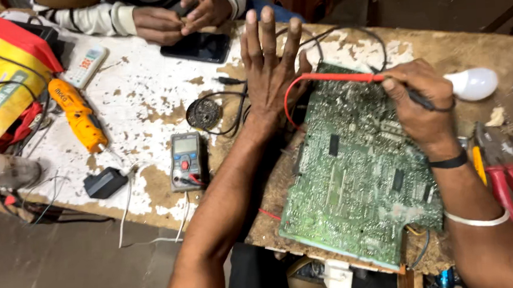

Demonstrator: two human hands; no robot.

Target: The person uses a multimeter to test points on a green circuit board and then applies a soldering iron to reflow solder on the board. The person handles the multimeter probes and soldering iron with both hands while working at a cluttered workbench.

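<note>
Roughly, by size:
Counter (147, 97): worn, its white paint flaking, carrying everything below.
Circuit board (359, 167): green, solder side up, lying tilted at the counter's near edge; probably stiff, light and fragile (best held by its bare edges).
Left hand (270, 72): flat, fingers spread apart, gripping nothing, resting at the board's upper left corner.
Right hand (420, 101): closed around a black probe (423, 99), with a red probe (335, 77) just beside its fingertips.
Multimeter (186, 160): grey, left of the board.
Bulb (472, 83): white, behind the right hand.
</note>
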